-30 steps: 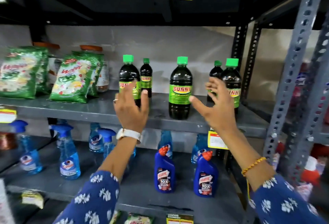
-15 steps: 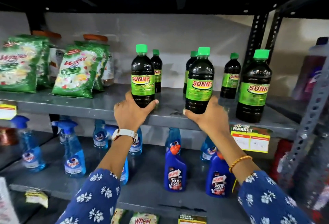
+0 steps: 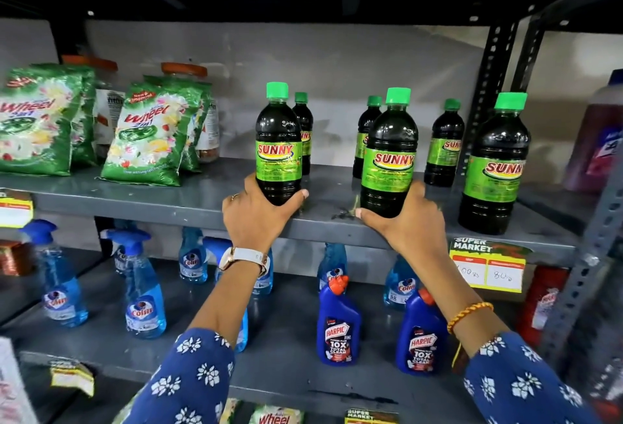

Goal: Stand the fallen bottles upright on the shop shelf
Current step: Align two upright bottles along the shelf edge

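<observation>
Both hands were raised open in front of the bottles a second ago; since then they have dropped to the bottles' bases and now clasp them. Six dark bottles with green caps and green SUNNY labels stand upright on the grey shelf. The left hand is wrapped around the bottom of the front left bottle, thumb to the right of it, fingers closed behind. The right hand cups the base of the front middle bottle, thumb pointing left along the shelf edge. Both bottles sit near the front lip of the shelf. A third front bottle stands free to the right, with three smaller-looking ones behind. The left wrist wears a watch, and the right a braided band.
</observation>
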Demonstrator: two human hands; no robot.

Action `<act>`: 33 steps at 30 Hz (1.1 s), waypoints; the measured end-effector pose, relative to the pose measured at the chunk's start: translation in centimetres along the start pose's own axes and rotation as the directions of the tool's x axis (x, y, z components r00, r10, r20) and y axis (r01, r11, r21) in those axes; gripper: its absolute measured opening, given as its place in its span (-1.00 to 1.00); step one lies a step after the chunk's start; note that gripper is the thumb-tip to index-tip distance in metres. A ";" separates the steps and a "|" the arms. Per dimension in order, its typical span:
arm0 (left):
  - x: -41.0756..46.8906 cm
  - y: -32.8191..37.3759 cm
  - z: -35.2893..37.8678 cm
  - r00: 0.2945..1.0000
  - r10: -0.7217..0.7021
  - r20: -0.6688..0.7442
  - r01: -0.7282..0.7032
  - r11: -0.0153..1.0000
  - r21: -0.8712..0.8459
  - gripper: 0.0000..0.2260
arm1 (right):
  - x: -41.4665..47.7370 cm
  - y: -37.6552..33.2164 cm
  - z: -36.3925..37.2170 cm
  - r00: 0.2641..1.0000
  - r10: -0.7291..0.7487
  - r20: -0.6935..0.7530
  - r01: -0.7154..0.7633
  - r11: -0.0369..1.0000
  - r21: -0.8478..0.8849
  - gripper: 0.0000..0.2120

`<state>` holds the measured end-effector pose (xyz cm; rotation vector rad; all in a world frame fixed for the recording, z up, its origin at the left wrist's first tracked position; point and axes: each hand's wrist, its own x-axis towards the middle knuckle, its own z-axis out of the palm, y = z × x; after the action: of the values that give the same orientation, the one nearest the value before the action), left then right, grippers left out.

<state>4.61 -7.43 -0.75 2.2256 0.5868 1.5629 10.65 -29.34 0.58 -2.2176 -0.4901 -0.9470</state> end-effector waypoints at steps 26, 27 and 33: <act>-5.5 14.0 4.1 0.991 0.053 0.122 -0.029 0.981 -0.190 0.03 | 3.6 12.2 -9.7 0.954 0.015 0.300 -0.150 0.889 0.433 -0.28; -5.5 13.9 4.3 0.993 0.053 0.109 -0.035 0.986 -0.165 0.01 | 3.8 12.4 -9.5 0.944 -0.009 0.330 -0.130 0.909 0.397 -0.33; -5.4 14.0 4.5 0.992 0.056 0.114 -0.039 0.989 -0.146 -0.13 | 3.8 12.5 -9.0 0.949 -0.004 0.316 -0.096 0.949 0.300 -0.50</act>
<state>9.05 -22.34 0.65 2.2189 0.3781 1.4362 15.78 -44.20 2.59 -2.0810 -0.6787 -0.4511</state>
